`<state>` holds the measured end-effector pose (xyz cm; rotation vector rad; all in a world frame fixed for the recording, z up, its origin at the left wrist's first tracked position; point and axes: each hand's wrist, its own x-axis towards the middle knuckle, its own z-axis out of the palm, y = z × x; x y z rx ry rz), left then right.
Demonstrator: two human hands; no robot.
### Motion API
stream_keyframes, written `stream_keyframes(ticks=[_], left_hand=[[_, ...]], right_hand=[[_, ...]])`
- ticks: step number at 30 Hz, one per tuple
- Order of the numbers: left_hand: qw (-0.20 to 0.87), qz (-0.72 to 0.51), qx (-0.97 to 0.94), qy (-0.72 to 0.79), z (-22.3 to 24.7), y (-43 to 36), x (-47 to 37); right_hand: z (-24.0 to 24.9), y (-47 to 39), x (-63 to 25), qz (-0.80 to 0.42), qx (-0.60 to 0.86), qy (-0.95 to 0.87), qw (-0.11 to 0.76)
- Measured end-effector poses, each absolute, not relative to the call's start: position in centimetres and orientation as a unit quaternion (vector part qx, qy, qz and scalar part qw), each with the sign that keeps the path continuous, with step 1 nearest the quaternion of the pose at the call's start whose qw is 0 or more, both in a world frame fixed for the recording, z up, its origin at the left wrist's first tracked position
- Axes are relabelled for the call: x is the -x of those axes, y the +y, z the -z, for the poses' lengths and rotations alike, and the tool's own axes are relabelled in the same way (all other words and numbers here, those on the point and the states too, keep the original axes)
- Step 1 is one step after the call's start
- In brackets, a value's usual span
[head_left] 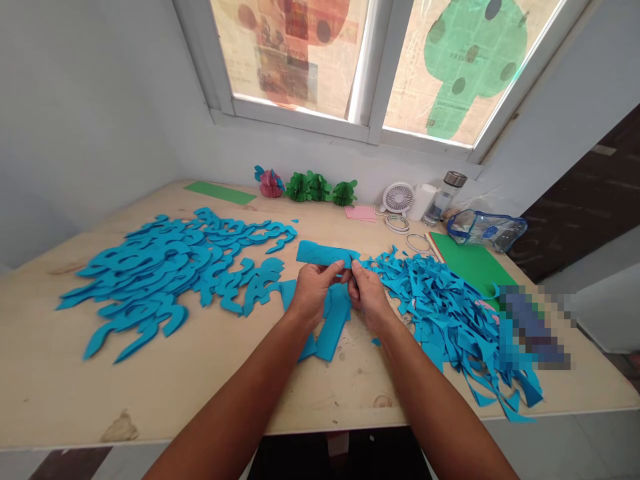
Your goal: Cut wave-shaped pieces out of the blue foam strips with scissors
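A folded strip of blue paper (320, 254) with a curved outline drawn on it is held above the table. My left hand (315, 290) pinches its lower edge, thumb on top. At the strip's right end, my right hand (369, 293) is closed with its fingertips at the paper; whether it also holds a tool is hidden. Beneath the hands lie more blue paper strips (333, 330). To the left spreads a pile of wavy blue cutouts (150, 267). Close by on the right is a heap of blue paper scraps (435, 300).
Along the wall stand green paper figures (317, 187), a pink paper figure (270, 183), a small fan (398, 198), tape rolls (397, 223) and a glass bottle (443, 200). A clear pouch (487, 230) and green sheets (470, 261) lie at the right, a green strip (220, 193) at back left.
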<state>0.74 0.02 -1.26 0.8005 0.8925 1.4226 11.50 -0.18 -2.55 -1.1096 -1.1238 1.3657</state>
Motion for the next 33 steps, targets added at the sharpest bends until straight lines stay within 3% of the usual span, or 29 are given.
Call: stream_keyframes(ticks=[33], left_hand=[[0.556,-0.609,-0.375,0.423,1.21,0.0,-0.69]], right_hand=[[2.37,-0.42,-11.43,-0.576,0.468,-0.453,0.494]])
